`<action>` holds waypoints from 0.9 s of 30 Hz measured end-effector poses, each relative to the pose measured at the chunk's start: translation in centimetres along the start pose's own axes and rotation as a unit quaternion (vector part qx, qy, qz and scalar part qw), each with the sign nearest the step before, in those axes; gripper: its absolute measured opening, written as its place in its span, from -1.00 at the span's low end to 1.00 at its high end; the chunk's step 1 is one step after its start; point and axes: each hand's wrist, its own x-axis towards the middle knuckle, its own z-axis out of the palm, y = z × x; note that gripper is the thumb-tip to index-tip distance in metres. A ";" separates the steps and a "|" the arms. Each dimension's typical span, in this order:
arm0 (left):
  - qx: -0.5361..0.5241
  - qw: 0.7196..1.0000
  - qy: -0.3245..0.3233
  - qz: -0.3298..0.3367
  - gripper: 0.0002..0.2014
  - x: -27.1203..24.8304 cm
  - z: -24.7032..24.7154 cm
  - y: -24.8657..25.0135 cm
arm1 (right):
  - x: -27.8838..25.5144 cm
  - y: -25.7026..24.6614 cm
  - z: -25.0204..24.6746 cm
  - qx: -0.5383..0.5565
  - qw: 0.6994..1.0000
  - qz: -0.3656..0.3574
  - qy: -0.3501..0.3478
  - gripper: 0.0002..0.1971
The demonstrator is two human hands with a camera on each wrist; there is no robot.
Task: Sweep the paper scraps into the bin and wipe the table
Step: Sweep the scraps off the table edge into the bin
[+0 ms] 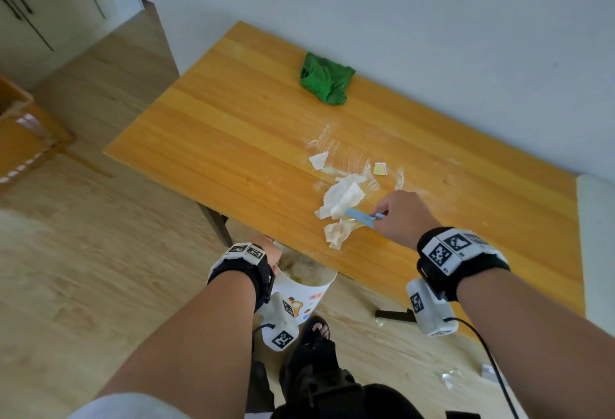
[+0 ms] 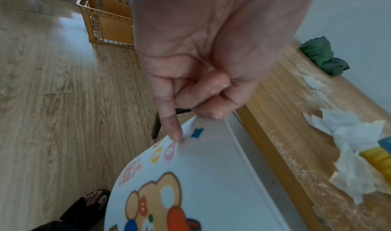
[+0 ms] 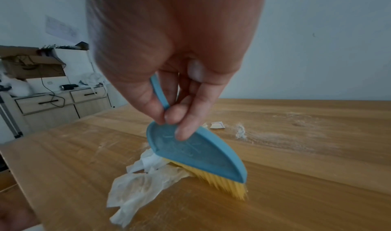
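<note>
The crumpled paper scraps (image 1: 342,209) are lying near the table's (image 1: 213,139) near edge. Your right hand (image 1: 401,219) is gripping the blue brush (image 3: 196,152), its yellow bristles touching the scraps. Your left hand (image 1: 271,252) is pinching the bin's (image 1: 299,298) rim just below that edge, forefinger lying on its wall. A green cloth (image 1: 327,79) is sitting far back by the wall.

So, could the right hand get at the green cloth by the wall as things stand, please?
Probably not yet: the right hand grips the brush. The table between it and the green cloth holds only scraps.
</note>
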 end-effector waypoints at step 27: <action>0.008 1.000 0.008 0.027 -0.58 -0.1 -1.5 -0.8 | 0.6 -4.3 2.2 -0.083 0.988 -0.116 -0.061 -0.78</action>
